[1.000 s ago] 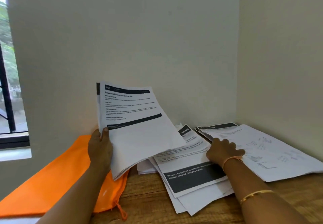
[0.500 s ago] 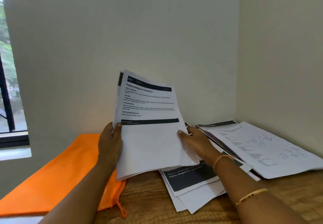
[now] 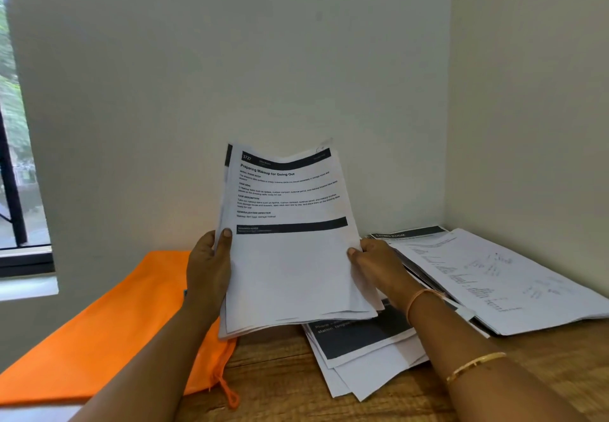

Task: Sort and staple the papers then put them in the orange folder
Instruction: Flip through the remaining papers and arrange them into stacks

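Pinching the paper stack (image 3: 290,273) by its side edges, left hand (image 3: 209,266) and right hand (image 3: 379,266), above the bench (image 3: 280,372) beside the orange folder (image 3: 99,339).

Top sheet of held stack (image 3: 290,273): black header reads "3727", title "Preparing Makeup for Going Out", headings "TASK GOAL", "TASK DESCRIPTION", "GENERALIZATION DIRECTION". Body text is too small to read. Far-right pile (image 3: 494,283): top header reads "LIVING ROOM". Near pile (image 3: 362,349): black band shows "Phone" and "station, tangl", the rest is covered.
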{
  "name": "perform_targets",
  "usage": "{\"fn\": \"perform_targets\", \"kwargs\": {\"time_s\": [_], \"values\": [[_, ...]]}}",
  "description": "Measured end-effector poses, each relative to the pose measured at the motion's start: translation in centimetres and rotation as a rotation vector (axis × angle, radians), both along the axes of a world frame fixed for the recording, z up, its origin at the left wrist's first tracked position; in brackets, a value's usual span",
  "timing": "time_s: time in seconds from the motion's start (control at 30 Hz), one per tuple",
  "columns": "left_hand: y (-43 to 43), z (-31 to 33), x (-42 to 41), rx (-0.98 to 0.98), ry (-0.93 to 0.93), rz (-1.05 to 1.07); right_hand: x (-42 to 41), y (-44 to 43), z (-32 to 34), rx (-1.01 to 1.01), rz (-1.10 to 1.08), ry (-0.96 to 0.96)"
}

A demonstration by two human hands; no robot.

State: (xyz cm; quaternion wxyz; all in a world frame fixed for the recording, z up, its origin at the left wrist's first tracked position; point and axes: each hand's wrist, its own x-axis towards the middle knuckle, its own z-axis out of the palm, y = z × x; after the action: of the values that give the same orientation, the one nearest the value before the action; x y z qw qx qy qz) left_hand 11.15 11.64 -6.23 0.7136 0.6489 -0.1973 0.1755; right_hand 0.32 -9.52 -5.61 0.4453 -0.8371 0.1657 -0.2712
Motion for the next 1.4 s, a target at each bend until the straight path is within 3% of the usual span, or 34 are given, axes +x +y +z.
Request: {"fn": "perform_targets", "kwargs": {"time_s": [0.23, 0.5, 0.77, 1.03, 1.4], "values": [[0.1, 0.0, 0.2, 0.024, 0.039, 0.028, 0.2, -0.5, -0.5, -0.149, -0.085, 0.031], [1.1, -0.6, 1.6, 0.003, 0.084, 0.218, -1.0, -2.2, -0.5, -0.324, -0.399, 0.045], [2.3, -1.1, 2.7, -0.108, 0.229, 0.395, -1.7, -4.5, -0.9, -0.517, -0.67, 0.35], [2.8, -1.5, 3.4, -0.281, 0.383, 0.409, -1.7, -4.6, -1.2, -0.56, -0.647, 0.465], [1.7, -0.3, 1.5, -0.053, 0.132, 0.361, -1.4, -3.3, -1.4, -0.52, -0.54, 0.544]]}}
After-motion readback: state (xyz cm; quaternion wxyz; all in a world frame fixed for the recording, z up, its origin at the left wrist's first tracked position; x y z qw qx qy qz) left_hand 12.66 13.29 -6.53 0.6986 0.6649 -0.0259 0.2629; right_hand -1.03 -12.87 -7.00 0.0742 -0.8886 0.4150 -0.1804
